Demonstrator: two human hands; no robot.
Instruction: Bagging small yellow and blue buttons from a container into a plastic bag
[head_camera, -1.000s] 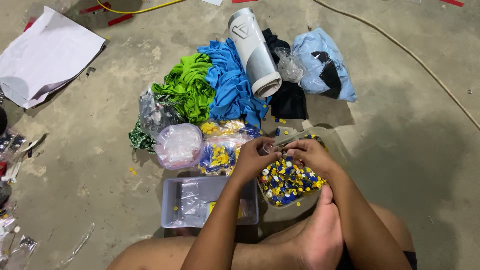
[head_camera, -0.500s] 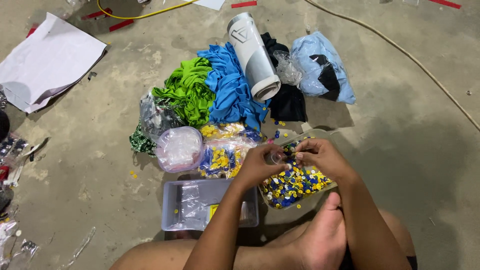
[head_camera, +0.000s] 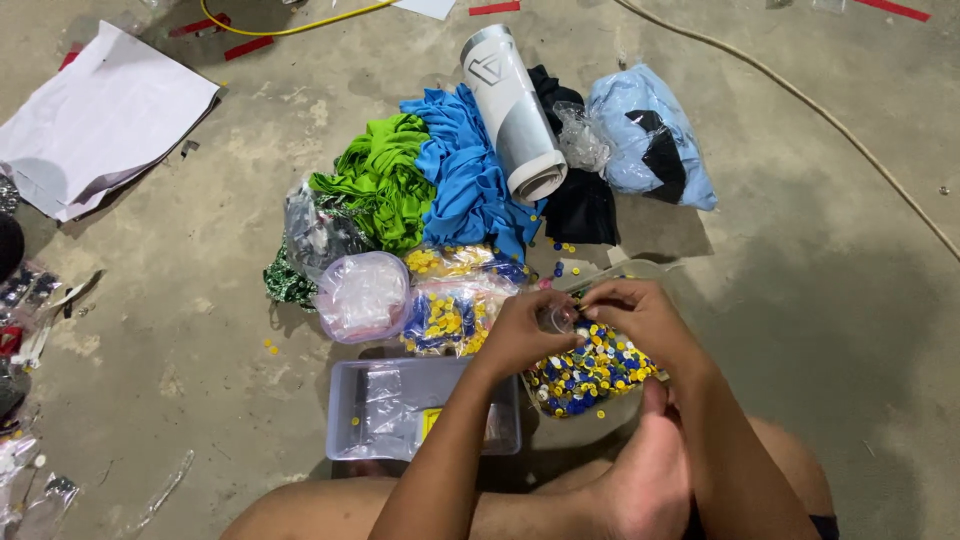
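Sitting on a concrete floor (head_camera: 820, 330), the person brings both hands together over a clear tray (head_camera: 640, 272) heaped with small yellow, blue and white round pieces (head_camera: 590, 372). The left hand (head_camera: 522, 335) and the right hand (head_camera: 630, 315) pinch a small clear object (head_camera: 556, 318) between their fingertips; what it is cannot be told. It sits just above the heap, at its upper left edge. Just left of the tray lies a clear bag of yellow and blue pieces (head_camera: 455, 310), and beside that a puffy pinkish clear bag (head_camera: 362, 296). In front of the left forearm stands a shallow translucent box (head_camera: 425, 408) with a crumpled clear plastic sleeve inside and a small yellow patch. Farther off lie green cloth (head_camera: 385, 180), blue cloth (head_camera: 465, 175), black cloth (head_camera: 580, 205), a rolled white and grey sheet (head_camera: 510, 110) with a dark emblem, and a clear bag of pale blue fabric (head_camera: 655, 135). White paper sheets (head_camera: 100, 120) lie at the upper left, red tape strips (head_camera: 495, 8) and a yellow cable (head_camera: 290, 25) along the top edge.
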